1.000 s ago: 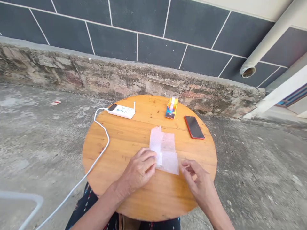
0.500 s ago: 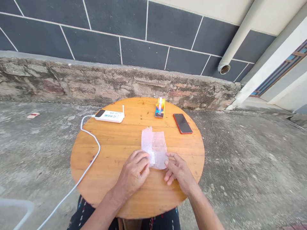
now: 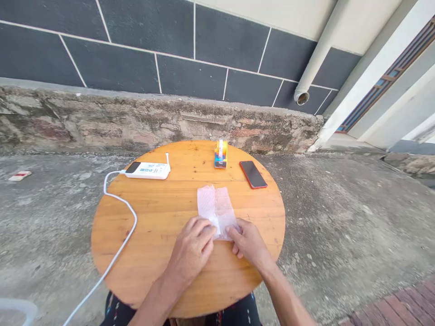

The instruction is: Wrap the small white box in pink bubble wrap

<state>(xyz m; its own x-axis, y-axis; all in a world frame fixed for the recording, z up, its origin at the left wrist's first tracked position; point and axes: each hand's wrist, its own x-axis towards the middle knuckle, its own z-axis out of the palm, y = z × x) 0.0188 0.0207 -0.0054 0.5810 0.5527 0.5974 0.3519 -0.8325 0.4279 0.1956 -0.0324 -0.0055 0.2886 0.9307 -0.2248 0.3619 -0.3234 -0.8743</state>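
A small translucent whitish sheet, like bubble wrap, lies folded on a round wooden table. My left hand rests on its near left edge, fingers curled down and pressing it. My right hand pinches its near right corner with the fingertips. Both hands sit close together at the sheet's near end.
At the table's far side lie a white power bank with a white cable trailing off the left edge, a small yellow and blue tape dispenser and a red-edged phone. Rough concrete ground, a low stone ledge, tiled wall and drainpipe surround the table.
My right hand moved left from beside the sheet and took hold of its near right corner. The left hand stayed on the sheet. The view shifted right.
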